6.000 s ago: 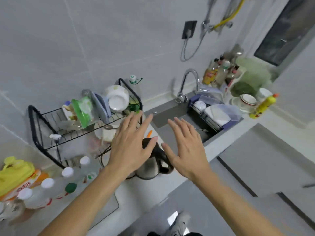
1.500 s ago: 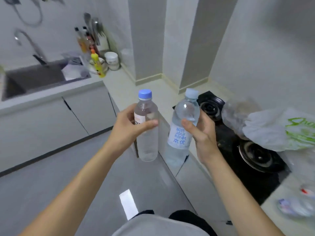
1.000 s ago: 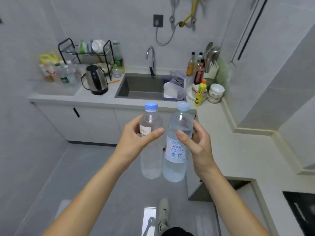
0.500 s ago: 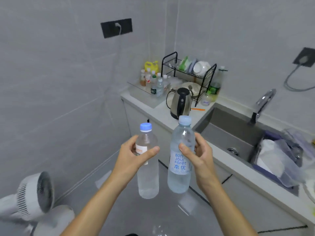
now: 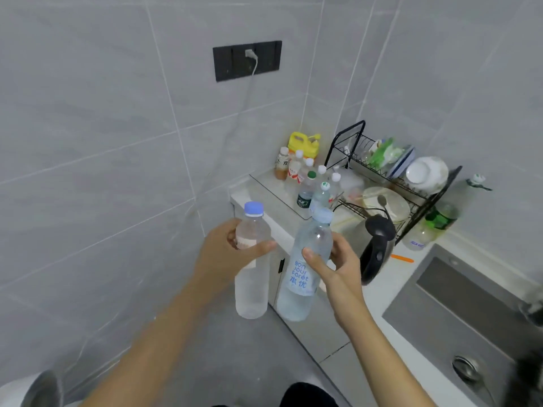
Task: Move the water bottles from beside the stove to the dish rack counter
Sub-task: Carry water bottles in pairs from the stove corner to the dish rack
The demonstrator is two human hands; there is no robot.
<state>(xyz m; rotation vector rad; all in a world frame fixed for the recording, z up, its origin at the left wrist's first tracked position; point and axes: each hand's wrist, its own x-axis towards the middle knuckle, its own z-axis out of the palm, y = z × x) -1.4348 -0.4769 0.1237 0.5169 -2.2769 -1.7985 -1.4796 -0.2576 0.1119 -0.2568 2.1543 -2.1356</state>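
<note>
My left hand (image 5: 226, 254) grips a clear water bottle with a blue cap (image 5: 252, 292) by its upper part. My right hand (image 5: 338, 268) grips a second water bottle with a pale blue cap and blue lettering (image 5: 302, 277) near its shoulder. Both bottles hang upright, side by side, over the floor just in front of the counter's left end. The black dish rack (image 5: 390, 183) stands on the counter (image 5: 390, 277) beyond them, with several small bottles (image 5: 308, 177) clustered on a glass tray to its left.
A steel kettle with a black handle (image 5: 376, 248) stands on the counter just right of my right hand. The sink (image 5: 458, 318) lies to the right. A yellow jug (image 5: 304, 143) stands in the corner. A green bottle (image 5: 435, 221) is beside the rack. A fan (image 5: 38, 392) is at the lower left.
I have come nearer to the dish rack counter with both bottles still in my hands; the counter and kettle are now close in front of the bottles.
</note>
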